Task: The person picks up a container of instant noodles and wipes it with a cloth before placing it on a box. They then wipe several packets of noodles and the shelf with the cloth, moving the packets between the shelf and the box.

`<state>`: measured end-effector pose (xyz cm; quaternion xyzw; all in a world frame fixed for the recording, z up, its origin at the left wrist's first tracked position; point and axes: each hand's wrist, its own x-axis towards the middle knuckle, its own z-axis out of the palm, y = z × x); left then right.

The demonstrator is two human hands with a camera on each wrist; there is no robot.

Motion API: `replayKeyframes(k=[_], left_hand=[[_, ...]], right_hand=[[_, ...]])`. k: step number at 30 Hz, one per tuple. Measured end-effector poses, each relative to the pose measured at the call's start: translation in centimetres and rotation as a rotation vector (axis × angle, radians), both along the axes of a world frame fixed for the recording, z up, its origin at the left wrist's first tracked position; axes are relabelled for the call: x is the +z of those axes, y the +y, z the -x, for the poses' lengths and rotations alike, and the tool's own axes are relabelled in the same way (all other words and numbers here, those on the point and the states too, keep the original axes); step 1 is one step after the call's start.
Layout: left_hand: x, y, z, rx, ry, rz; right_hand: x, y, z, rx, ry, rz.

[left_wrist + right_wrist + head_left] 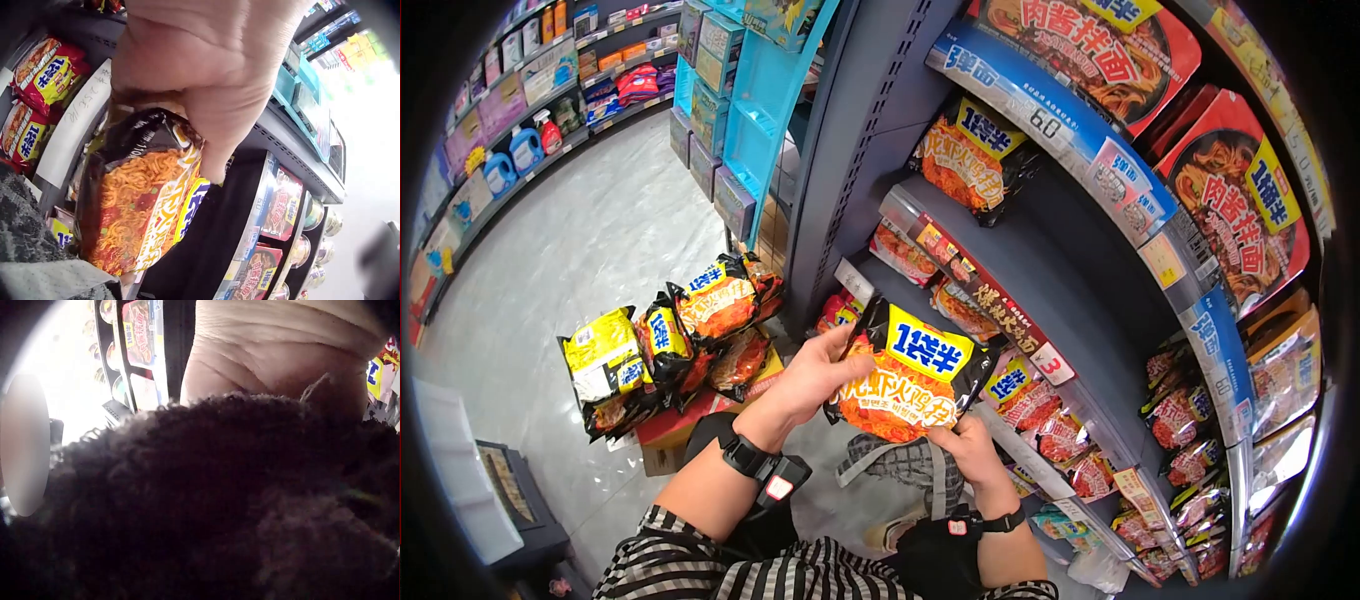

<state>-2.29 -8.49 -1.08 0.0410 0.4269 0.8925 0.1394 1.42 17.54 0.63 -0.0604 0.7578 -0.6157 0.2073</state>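
A black noodle packet with a yellow label (905, 375) is held between both hands in the head view. The left hand (808, 378) grips its left end, thumb on top. At its lower right edge, the right hand (972, 450) pinches the corner. The left wrist view shows the left hand (200, 62) over the end of the packet (140, 206), its noodle picture facing the camera. In the right wrist view only the palm side of the right hand (275, 356) appears above dark fuzzy cloth; its fingers are hidden there.
Several similar packets (715, 300) lie piled on a red box (668, 428) on the floor at left. One packet (968, 160) sits on the upper shelf. Shelf rails (1000, 310) curve along the right; a blue display rack (760, 110) stands behind.
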Motion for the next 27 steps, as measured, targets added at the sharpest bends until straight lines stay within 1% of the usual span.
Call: replayKeyframes(k=[2,3,4,5,6,8,9,10,11,12,13,14,16,18,20,22,25,27], left_hand=[[1.1,0.2,-0.3,-0.081,0.094,0.228],[2.1,-0.2,-0.7,-0.208,-0.040,0.329],[2.1,0.0,-0.6,-0.208,-0.028,0.318],[2.1,0.2,-0.6,-0.182,-0.041,0.280],[2.1,0.4,-0.6,-0.157,-0.056,0.244],[2.4,0.3,-0.5,-0.123,-0.041,0.215],[2.1,0.3,-0.5,-0.029,-0.049,0.123],[2.0,0.3,-0.4,0.066,-0.059,0.031],[2.7,-0.1,-0.4,0.093,-0.103,-0.033],[2.6,-0.3,-0.4,0.095,-0.100,-0.039],[2.4,-0.6,-0.3,0.102,-0.112,-0.094],[2.3,-0.9,-0.1,0.108,-0.122,-0.147],[2.1,-1.2,-0.1,0.124,-0.068,-0.119],[2.1,-1.3,-0.4,0.090,-0.010,-0.027],[1.8,-1.4,-0.5,0.054,0.033,-0.026],[2.0,-1.7,-0.5,-0.029,0.056,0.037],[2.5,-1.6,-0.6,-0.022,0.080,0.033],[2.6,-1.4,-0.7,-0.021,0.096,0.025]], right_hand=[[-0.1,0.3,0.0,-0.040,0.039,0.006],[0.1,0.4,0.0,-0.068,0.034,0.017],[0.3,0.5,0.1,-0.095,0.029,0.029],[0.5,0.5,0.3,-0.076,0.080,-0.064],[0.8,0.4,0.4,-0.077,0.089,-0.073],[1.5,0.0,0.5,-0.028,0.258,-0.258],[1.9,-0.4,0.5,-0.053,0.267,-0.194],[2.2,-0.3,0.8,-0.053,0.272,-0.202],[2.4,0.0,1.2,-0.116,0.267,-0.178],[2.6,0.1,1.5,-0.177,0.261,-0.153],[3.8,-0.4,1.7,-0.186,0.252,-0.075],[4.5,-0.7,1.8,-0.184,0.258,-0.077],[5.6,-0.9,2.1,-0.156,0.259,-0.057],[5.7,-0.8,2.3,-0.133,0.260,-0.064],[5.6,-1.2,2.8,-0.027,0.265,-0.318],[6.0,-1.6,2.7,-0.008,0.201,-0.266],[6.7,-2.2,2.3,0.031,0.210,-0.303],[7.6,-3.8,1.7,-0.003,0.270,-0.176]])
